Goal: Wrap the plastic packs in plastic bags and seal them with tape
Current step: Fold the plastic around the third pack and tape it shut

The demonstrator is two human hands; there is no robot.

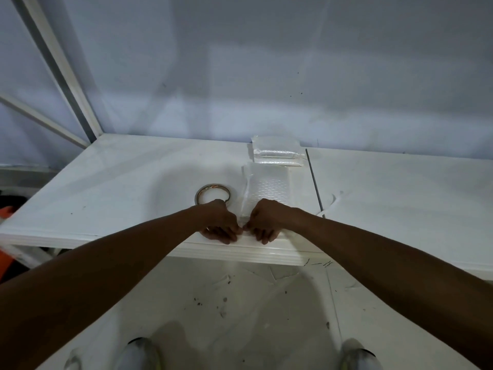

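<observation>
Pinching plastic bag [266,186] | left hand [221,221], right hand [268,220] | tape roll [213,186] print unreadable

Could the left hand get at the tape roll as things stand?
Probably yes: the tape roll lies just beyond the left hand, nothing between, though its fingers pinch the plastic bag.

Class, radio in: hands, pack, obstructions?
Left hand and right hand pinch plastic bag near edge. Tape roll idle behind left hand. Stacked packs beyond, not obstructing.
</observation>
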